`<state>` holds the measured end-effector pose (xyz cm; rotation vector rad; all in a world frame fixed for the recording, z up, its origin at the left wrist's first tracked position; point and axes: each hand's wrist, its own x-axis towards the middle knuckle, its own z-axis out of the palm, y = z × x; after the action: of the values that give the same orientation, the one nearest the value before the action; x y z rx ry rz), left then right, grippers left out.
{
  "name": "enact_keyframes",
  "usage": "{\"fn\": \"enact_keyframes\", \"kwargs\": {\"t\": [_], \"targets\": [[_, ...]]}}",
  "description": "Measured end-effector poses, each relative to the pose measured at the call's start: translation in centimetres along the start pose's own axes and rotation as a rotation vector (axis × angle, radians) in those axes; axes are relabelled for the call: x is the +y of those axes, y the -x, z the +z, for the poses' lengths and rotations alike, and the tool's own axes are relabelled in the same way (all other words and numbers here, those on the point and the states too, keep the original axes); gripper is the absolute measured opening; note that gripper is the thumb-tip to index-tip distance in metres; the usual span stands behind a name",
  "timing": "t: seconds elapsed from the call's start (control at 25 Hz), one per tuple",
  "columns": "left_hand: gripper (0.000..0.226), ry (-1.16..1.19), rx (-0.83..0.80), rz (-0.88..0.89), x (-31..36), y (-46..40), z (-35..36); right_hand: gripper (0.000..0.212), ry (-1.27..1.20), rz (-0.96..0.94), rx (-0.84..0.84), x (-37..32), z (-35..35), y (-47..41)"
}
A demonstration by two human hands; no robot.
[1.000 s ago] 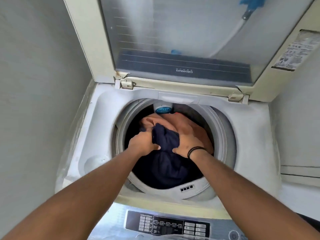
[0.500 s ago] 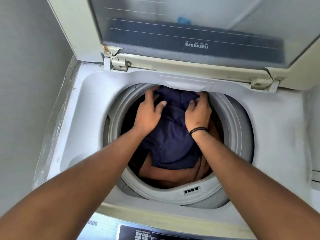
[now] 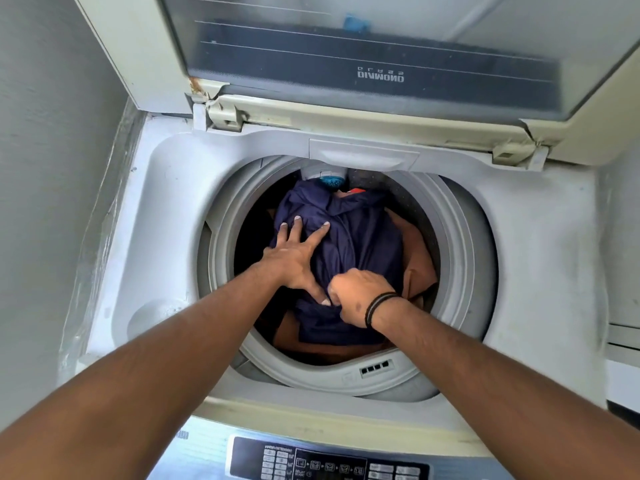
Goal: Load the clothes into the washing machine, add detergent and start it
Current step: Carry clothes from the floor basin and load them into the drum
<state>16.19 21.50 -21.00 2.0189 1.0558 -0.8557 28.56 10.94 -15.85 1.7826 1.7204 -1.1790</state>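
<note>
Navy garment fills the drum; left hand presses flat, right hand seemingly grips it.

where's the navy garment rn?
Head view: the navy garment lies in the drum's middle on top of the brown clothes, with the left hand spread flat on it and the right hand gripping its near part.

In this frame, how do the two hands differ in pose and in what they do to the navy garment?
The left hand lies flat with its fingers spread, pressing on the navy garment; the right hand is curled, gripping a fold of it. The right wrist wears a dark band; the left is bare. Both reach into the drum.
</note>
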Motion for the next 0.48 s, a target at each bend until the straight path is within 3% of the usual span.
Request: {"fn": "enact_keyframes", "kwargs": {"t": [0.12, 0.16, 0.2, 0.32, 0.36, 0.48], "targets": [[0.16, -0.002, -0.089, 0.01, -0.3, 0.2, 0.4, 0.022, -0.088, -0.042, -0.484, -0.5, 0.0, 0.6], [0.157, 0.01, -0.075, 0.017, -0.6, 0.3, 0.7, 0.022, -0.099, -0.026, -0.563, -0.5, 0.0, 0.5], [0.152, 0.026, -0.033, 0.023, -0.9, 0.3, 0.9, 0.022, -0.097, -0.01, -0.515, -0.3, -0.2, 0.3], [0.131, 0.058, 0.129, 0.027, -1.0, 0.0, 1.1, 0.028, -0.118, 0.048, 0.08, 1.0, -0.8, -1.0], [0.129, 0.041, 0.161, 0.028, -0.9, 0.0, 1.1, 0.038, -0.178, 0.056, 0.163, 1.6, -0.5, -1.5], [0.13, -0.003, 0.153, 0.036, -0.7, 0.5, 1.1, 0.089, -0.178, 0.095, -0.033, 2.6, 0.9, -2.5]]}}
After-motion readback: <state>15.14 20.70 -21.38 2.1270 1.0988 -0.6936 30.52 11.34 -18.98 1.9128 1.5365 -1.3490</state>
